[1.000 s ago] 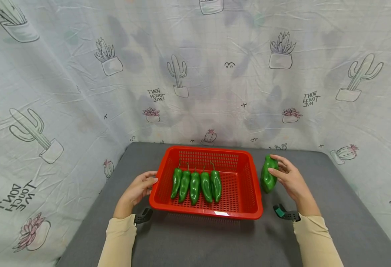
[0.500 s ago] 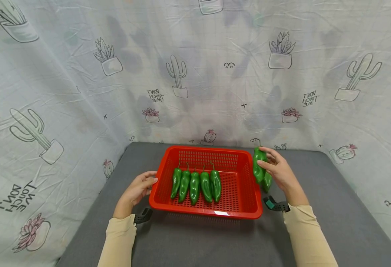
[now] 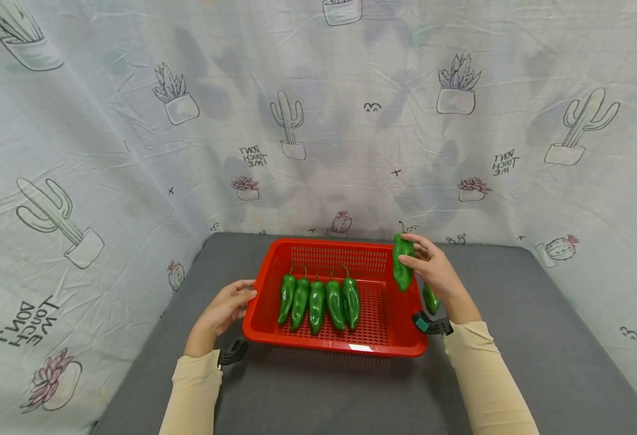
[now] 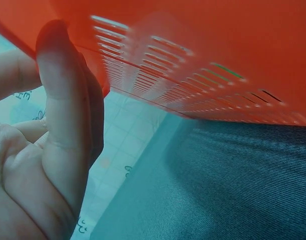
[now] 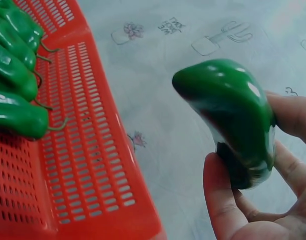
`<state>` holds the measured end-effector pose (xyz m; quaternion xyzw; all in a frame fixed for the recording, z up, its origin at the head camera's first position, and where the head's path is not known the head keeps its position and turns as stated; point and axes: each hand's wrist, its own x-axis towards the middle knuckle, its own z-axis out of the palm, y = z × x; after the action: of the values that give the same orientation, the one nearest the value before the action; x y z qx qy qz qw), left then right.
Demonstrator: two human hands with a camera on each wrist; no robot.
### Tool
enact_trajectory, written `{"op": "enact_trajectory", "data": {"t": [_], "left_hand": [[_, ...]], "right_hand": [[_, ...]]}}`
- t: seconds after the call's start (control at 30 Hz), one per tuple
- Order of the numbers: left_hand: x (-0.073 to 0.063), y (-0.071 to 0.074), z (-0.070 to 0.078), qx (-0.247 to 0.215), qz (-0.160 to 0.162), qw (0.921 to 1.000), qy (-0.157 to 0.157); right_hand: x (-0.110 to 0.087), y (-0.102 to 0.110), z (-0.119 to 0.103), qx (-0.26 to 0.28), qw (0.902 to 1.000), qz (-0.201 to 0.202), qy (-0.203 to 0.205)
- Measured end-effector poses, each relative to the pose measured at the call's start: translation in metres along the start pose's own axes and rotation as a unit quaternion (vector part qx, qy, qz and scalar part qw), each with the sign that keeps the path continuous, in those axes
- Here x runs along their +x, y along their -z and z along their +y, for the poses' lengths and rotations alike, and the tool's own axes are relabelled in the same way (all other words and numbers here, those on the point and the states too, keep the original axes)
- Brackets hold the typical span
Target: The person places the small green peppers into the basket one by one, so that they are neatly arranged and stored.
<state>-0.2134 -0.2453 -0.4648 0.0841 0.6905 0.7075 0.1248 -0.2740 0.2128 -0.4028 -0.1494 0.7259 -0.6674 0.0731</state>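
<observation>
A red slotted plastic basket (image 3: 375,347) holds several green peppers (image 3: 317,305), lying side by side with their stems toward the back. My left hand (image 3: 224,311) grips the basket's left rim; in the left wrist view its thumb (image 4: 65,95) lies against the red outer wall. Over the basket's right end, my right hand (image 3: 432,269) pinches another green pepper (image 3: 403,263) between thumb and fingers. That pepper hangs stem up, above the basket floor. The right wrist view shows the held pepper (image 5: 233,110) from its pointed end.
One more green pepper (image 3: 431,299) lies on the grey tabletop (image 3: 318,399) just right of the basket, partly hidden by my right wrist. A white cloth with cactus drawings (image 3: 318,121) hangs behind and at both sides of the table.
My right hand has carried the pepper leftward, from right of the basket to over its right end. A pepper on the table behind it has come into sight. My left hand stays put.
</observation>
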Motion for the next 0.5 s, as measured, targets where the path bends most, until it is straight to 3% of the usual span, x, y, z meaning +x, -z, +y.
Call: {"op": "enact_trajectory", "data": {"t": [0.13, 0.37, 0.5], "left_hand": [[0.0, 0.003, -0.002, -0.003, -0.018, 0.9996, -0.022], [-0.001, -0.001, 0.004, -0.003, 0.0, 0.9999, 0.012], [0.0, -0.001, 0.005, -0.004, 0.001, 0.9999, 0.017]], "right_hand": [[0.006, -0.008, 0.001, -0.006, 1.0, -0.005, -0.005], [0.011, -0.025, 0.001, -0.004, 0.9992, -0.024, -0.032], [0.014, -0.035, 0.001, 0.007, 0.998, -0.032, -0.054]]}}
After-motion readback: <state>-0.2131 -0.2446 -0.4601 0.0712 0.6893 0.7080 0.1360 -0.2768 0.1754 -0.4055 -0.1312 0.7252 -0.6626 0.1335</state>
